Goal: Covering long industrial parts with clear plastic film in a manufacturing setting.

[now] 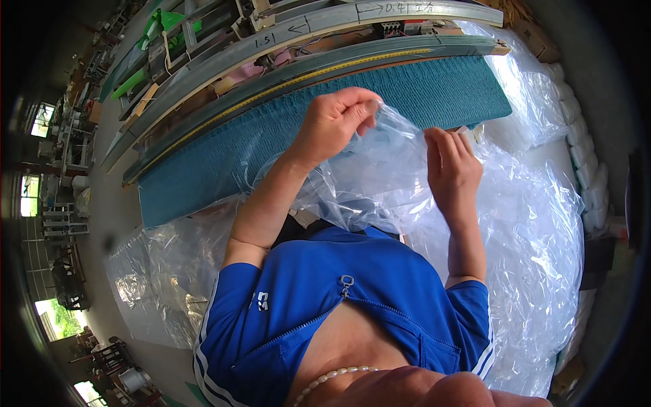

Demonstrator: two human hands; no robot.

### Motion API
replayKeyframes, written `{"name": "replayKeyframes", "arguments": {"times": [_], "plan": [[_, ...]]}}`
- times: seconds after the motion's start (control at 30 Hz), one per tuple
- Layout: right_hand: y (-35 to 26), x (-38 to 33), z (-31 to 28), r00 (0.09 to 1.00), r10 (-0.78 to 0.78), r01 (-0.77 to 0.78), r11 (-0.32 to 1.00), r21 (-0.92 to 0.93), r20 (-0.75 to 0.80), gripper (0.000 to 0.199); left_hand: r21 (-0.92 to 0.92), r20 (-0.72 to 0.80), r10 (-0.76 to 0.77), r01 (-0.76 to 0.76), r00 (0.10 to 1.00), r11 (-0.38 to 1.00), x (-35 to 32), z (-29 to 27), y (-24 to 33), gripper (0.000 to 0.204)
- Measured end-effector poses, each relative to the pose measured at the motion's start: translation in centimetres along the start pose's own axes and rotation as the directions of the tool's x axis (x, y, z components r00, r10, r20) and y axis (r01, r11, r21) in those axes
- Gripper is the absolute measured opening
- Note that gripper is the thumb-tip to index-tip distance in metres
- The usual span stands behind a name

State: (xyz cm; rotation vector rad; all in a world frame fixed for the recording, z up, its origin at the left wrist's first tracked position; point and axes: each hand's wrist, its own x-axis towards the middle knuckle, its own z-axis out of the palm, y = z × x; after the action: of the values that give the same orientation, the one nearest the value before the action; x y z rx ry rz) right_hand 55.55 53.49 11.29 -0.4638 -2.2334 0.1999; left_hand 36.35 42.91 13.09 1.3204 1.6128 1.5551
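Observation:
Between my two raised hands a clear plastic sheet (pixel 399 127) is stretched, its upper edge pinched at both ends. My left hand (pixel 332 125) grips one end between thumb and fingers, above the teal fabric. Some way to the right, my right hand (pixel 453 163) is closed on the other end. From there the plastic hangs down in loose folds in front of me and joins a large crinkled heap at my right. Behind it, the teal ribbed fabric (pixel 434 85) lies along the front of a long bench.
A yellow measuring tape (pixel 271 88) runs along the bench beside metal rails (pixel 325 26) with handwritten marks. More clear plastic (pixel 529 271) is piled at the right, near stacked white rolls (pixel 576 129). Machinery (pixel 68 149) and windows line the far left.

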Motion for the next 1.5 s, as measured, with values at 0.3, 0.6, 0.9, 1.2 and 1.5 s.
{"name": "replayKeyframes", "arguments": {"times": [0.3, 0.6, 0.9, 1.2, 1.5], "plan": [[4.3, 6.7, -1.3, 0.693, -0.002, -0.617, 0.515, 0.595, 0.721, 0.05, 0.141, 0.141, 0.214, -0.233, 0.967, 0.962, 1.9, 3.6, 1.9, 0.04], [7.7, 6.5, 0.9, 0.823, 0.243, -0.568, 0.374, 0.733, 0.514, 0.022, 0.014, 0.245, -0.038, 0.035, 0.969, 0.999, 2.0, 2.7, -4.0, 0.021], [10.5, 6.1, 0.6, 0.824, 0.229, -0.564, 0.431, 0.705, 0.519, 0.022, -0.161, 0.29, -0.088, 0.14, 0.953, 0.977, 3.8, 3.1, -5.5, 0.014], [13.2, 7.4, 2.4, 0.689, 0.376, -0.667, -0.002, 0.745, 0.619, 0.02, 0.007, 0.17, -0.133, 0.134, 0.976, 0.991, 5.6, 2.4, -7.8, 0.012], [25.9, 5.2, 11.1, 0.815, 0.565, -0.576, 0.765, -0.287, -0.131, 0.028, 0.787, -0.097, 0.503, -0.243, 0.859, 0.567, -3.2, -1.9, -6.0, 0.025]]}}
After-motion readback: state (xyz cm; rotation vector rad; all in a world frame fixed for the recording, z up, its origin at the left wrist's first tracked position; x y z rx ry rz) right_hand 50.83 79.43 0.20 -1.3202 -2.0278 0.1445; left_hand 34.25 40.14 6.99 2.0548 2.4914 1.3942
